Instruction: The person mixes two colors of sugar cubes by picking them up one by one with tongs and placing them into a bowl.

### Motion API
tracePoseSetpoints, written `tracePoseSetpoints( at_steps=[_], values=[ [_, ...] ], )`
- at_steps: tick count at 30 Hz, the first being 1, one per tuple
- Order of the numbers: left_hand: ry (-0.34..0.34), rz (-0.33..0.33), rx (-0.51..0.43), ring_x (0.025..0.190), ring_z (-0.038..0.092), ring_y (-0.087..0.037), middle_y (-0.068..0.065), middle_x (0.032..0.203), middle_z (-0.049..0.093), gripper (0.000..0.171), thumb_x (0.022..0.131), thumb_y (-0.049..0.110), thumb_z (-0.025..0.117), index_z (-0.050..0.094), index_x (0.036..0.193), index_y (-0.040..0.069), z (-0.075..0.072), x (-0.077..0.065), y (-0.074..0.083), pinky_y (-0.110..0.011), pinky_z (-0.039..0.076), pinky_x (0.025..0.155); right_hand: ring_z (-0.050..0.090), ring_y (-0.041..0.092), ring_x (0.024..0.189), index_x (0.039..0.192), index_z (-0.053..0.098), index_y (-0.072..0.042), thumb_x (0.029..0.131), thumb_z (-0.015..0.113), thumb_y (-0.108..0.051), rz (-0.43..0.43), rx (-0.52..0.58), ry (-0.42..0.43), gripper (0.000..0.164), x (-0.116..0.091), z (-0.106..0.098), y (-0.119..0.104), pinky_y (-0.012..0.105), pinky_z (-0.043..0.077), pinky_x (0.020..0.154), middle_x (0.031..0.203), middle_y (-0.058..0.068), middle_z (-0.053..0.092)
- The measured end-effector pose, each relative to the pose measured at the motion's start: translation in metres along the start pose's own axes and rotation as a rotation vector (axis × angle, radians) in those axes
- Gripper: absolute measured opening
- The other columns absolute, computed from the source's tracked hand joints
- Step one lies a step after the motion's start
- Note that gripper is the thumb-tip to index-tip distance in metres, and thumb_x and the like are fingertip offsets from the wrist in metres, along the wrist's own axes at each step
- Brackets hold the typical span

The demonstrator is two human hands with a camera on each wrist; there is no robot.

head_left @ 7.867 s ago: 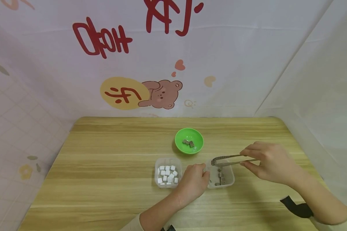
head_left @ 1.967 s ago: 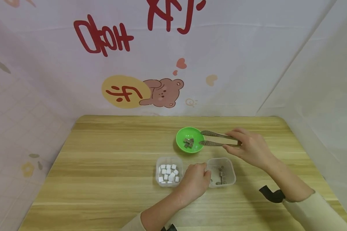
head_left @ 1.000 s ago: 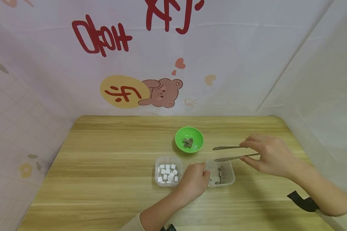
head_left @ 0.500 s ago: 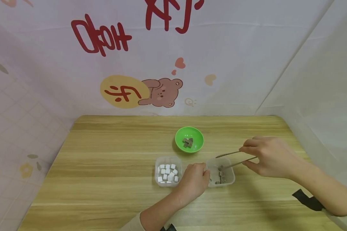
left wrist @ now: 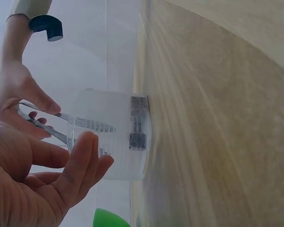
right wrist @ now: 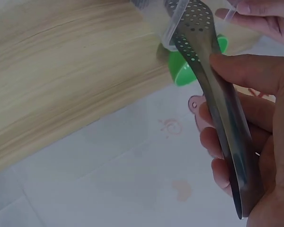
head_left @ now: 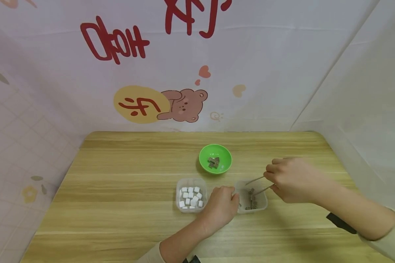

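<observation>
In the head view my left hand [head_left: 221, 205] pinches the left rim of a clear plastic container [head_left: 264, 202]. Brown cubes [head_left: 252, 199] lie on that container's floor. My right hand [head_left: 291, 180] grips metal tongs [right wrist: 217, 104] with perforated ends, thumb on one arm and fingers round the other. The tongs' arms are spread, and their ends reach down inside the container [left wrist: 104, 163], as the left wrist view shows. Whether they touch a cube I cannot tell. Behind stands a green bowl [head_left: 205, 152] with several brown cubes [head_left: 214, 162] in it.
A second clear container [head_left: 177, 195], full of white cubes [head_left: 191, 196], stands left of my left hand. All of it rests on a wooden table [head_left: 125, 204]. White printed curtains [head_left: 266, 65] hang behind and at both sides.
From over the green bowl, the tongs have come back toward me and gone down into the container. The bowl holds more brown cubes than at first. My left hand has stayed put.
</observation>
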State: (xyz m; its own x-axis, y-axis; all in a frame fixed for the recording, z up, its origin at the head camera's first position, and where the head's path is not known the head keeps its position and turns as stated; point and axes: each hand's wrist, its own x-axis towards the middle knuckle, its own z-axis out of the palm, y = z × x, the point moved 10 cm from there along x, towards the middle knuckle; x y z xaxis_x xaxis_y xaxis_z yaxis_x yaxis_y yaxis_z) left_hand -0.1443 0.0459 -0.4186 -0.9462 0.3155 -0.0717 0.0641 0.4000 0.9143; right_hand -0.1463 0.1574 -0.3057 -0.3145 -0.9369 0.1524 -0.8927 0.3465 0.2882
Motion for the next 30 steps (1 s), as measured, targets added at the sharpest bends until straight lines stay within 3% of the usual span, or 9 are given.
tracePoseSetpoints(
  at_steps=[5,12,20,30],
  values=[
    [0.005,0.001,0.019,0.040,0.031,-0.001,0.011,0.049,0.034,0.045,0.103,0.005,0.054,0.040,0.063,0.018,0.000,0.000,0.000,-0.020,0.027,0.041,0.027,0.013,0.055,0.060,0.041,-0.017,0.067,0.065,-0.003,-0.058,-0.106,-0.090,0.029,0.013,0.006,-0.013,0.023,0.023,0.049,0.062,-0.005,0.031],
    [0.017,0.007,0.040,0.040,0.032,-0.002,0.010,0.050,0.035,0.044,0.101,0.003,0.053,0.039,0.062,0.018,-0.001,0.001,-0.001,-0.022,0.028,0.041,0.025,0.015,0.056,0.055,0.035,-0.020,0.062,0.067,-0.001,-0.085,-0.263,-0.255,0.038,0.025,0.020,-0.026,0.024,0.024,0.052,0.061,-0.003,0.030],
    [0.014,0.012,0.034,0.040,0.033,-0.001,0.010,0.050,0.036,0.044,0.099,0.002,0.053,0.039,0.061,0.018,0.000,0.000,0.001,-0.021,0.028,0.041,0.022,0.015,0.057,0.054,0.031,-0.019,0.064,0.069,-0.004,-0.116,-0.369,-0.287,0.042,0.028,0.026,-0.036,0.024,0.023,0.053,0.058,-0.001,0.029],
    [0.013,0.007,0.029,0.042,0.036,-0.003,0.009,0.050,0.038,0.044,0.100,0.003,0.054,0.040,0.061,0.017,-0.001,0.000,0.000,-0.022,0.029,0.041,0.029,0.015,0.055,0.053,0.037,-0.020,0.064,0.074,-0.006,-0.121,-0.345,-0.313,0.041,0.027,0.034,-0.037,0.025,0.024,0.052,0.058,-0.002,0.034]
  ],
)
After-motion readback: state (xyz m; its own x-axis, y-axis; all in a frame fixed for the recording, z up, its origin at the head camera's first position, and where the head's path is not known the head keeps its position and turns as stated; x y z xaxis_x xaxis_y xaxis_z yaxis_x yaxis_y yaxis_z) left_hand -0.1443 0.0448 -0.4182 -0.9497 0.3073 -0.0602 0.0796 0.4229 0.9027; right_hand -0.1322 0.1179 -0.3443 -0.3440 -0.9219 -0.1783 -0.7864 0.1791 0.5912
